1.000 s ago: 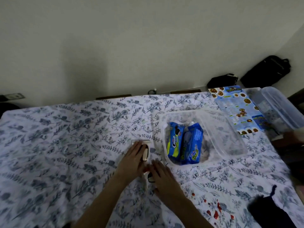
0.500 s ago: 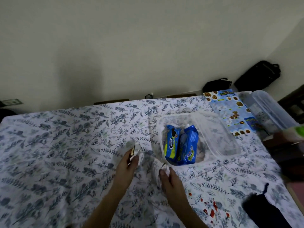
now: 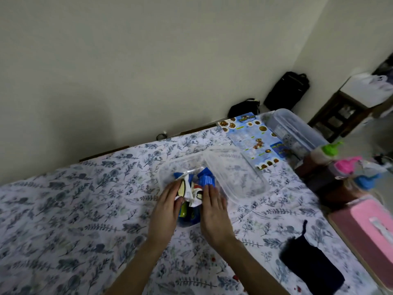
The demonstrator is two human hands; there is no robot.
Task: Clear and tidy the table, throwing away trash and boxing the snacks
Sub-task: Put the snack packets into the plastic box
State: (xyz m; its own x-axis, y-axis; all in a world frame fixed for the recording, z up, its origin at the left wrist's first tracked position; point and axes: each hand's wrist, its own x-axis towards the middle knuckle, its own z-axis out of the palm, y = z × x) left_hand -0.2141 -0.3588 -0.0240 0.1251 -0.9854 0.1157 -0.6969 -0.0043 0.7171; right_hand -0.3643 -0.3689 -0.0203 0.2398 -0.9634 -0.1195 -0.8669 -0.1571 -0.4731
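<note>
The left hand (image 3: 165, 202) is clamped on the white snack packets (image 3: 188, 191): its fingers curl over their upper left edge and its thumb presses in from below. The right hand (image 3: 212, 206) lies against the right edge of the same packets with its fingers nearly straight. Whether its thumb pinches them I cannot tell, since the packets hide it. The 2 hands are close together, with only the packets between them, and both forearms reach in from the bottom of the view.

The packets are crumpled and sit over the near end of a clear plastic container (image 3: 168, 173). Inside it, just beyond the hands, lie blue snack packs (image 3: 205, 179); a yellow-green end of 1 shows below the packets, between the wrists. A clear lid (image 3: 240, 177) lies along the right side of the container, overlapping its rim.

The container rests on the tabletop, which is covered with a white cloth (image 3: 74, 199) printed with blue-grey leaves. Further right a blue menu leaflet (image 3: 253, 141) lies flat, and beside it at the far right corner stands a second clear box (image 3: 293, 128). A dark pouch (image 3: 310, 262) sits near the right edge of the tabletop, well apart from the hands.

Off the tabletop to the right are a bottle with a green cap (image 3: 329, 149) and a pink box (image 3: 372, 226). 2 black bags (image 3: 287, 90) rest against the wall behind.
</note>
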